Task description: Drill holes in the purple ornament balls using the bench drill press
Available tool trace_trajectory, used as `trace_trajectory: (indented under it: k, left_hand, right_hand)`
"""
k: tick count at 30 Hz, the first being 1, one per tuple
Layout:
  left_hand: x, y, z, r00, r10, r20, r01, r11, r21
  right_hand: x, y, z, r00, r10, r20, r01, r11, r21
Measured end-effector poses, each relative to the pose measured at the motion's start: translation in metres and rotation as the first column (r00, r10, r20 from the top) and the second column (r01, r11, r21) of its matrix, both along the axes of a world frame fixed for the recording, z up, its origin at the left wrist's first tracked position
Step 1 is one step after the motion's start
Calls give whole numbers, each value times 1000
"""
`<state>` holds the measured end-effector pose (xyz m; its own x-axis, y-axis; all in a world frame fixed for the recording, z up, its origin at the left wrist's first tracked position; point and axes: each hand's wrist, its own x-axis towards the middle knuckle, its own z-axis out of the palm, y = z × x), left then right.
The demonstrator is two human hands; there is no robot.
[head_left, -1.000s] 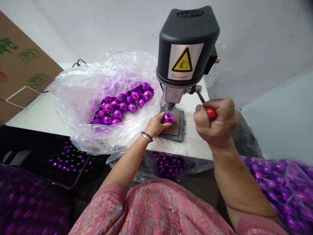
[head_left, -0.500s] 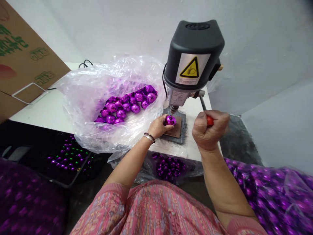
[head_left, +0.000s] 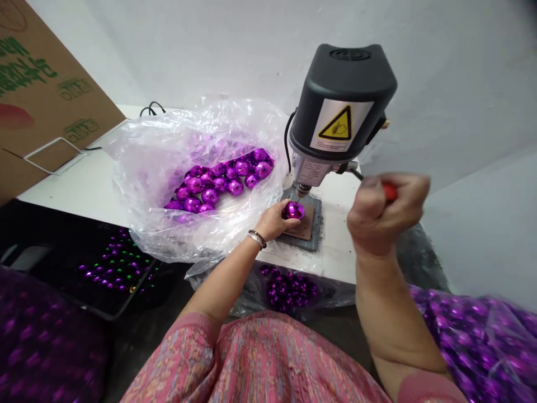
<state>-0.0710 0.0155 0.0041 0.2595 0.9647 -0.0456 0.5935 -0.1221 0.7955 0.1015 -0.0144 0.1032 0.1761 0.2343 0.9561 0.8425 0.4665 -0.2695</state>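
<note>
Purple ball (head_left: 296, 211) grasped in left fingers (head_left: 290, 223), drill bit (head_left: 298, 200) just beyond them; contact unclear. Right fingers (head_left: 406, 187) clenched round red knob (head_left: 390, 192). Looks mid-cycle, hole state can't be told. Other balls (head_left: 210, 195) left of left fingers.

Left of the drill (head_left: 346, 101), a bag (head_left: 146, 168) holds balls (head_left: 235, 187); below it, the left hand (head_left: 272, 220) grips a ball (head_left: 296, 211).
</note>
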Motion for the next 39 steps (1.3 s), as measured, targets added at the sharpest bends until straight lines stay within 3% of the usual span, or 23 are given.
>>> trace_trajectory:
  k: [4,6,8,9,11,13,15,17,20,25,28,31,34,37,39]
  left_hand:
    - [-15,-13,0,977,-181,117,171,981,92]
    - [-28,-22,5,937,-304,171,287,951,117]
    - [-43,-25,12,918,-319,235,312,948,69]
    - [-52,-22,16,933,-259,250,256,966,45]
    - [-70,-7,23,978,-2,207,-9,999,49]
    - [-87,16,27,935,343,94,-353,928,122]
    - [-100,41,28,822,566,-58,-549,817,177]
    - [-107,61,26,752,616,-235,-578,788,214]
    - [-108,75,20,712,529,-462,-501,844,193]
    - [-105,70,15,719,426,-549,-407,899,164]
    - [-110,57,23,809,421,-410,-408,905,125]
    - [-110,38,36,916,401,9,-401,916,-5]
    - [-98,15,45,897,243,370,-214,970,-118]
    - [-73,-2,41,890,113,443,-28,981,-194]
    - [-55,-7,33,881,116,458,11,964,-266]
  right_hand:
    - [6,10,35,994,22,-107,-43,980,-196]
    - [8,12,39,990,38,-138,-67,975,-211]
    - [8,12,36,987,71,-142,-98,976,-193]
    - [8,12,34,986,85,-144,-112,976,-188]
    - [9,12,30,984,84,-158,-113,976,-184]
    - [9,12,29,983,65,-170,-97,977,-192]
    - [9,11,31,984,55,-171,-89,976,-200]
    - [8,10,33,985,60,-164,-93,975,-202]
    - [6,7,36,984,69,-162,-101,975,-199]
    - [4,5,40,986,74,-152,-108,968,-227]
    - [5,8,51,984,82,-157,-124,952,-279]
    - [7,18,70,977,35,-209,-120,905,-408]
    - [10,34,88,957,-31,-289,-136,829,-542]
    - [14,48,97,934,7,-358,-226,786,-576]
    - [17,55,99,923,30,-383,-267,767,-584]
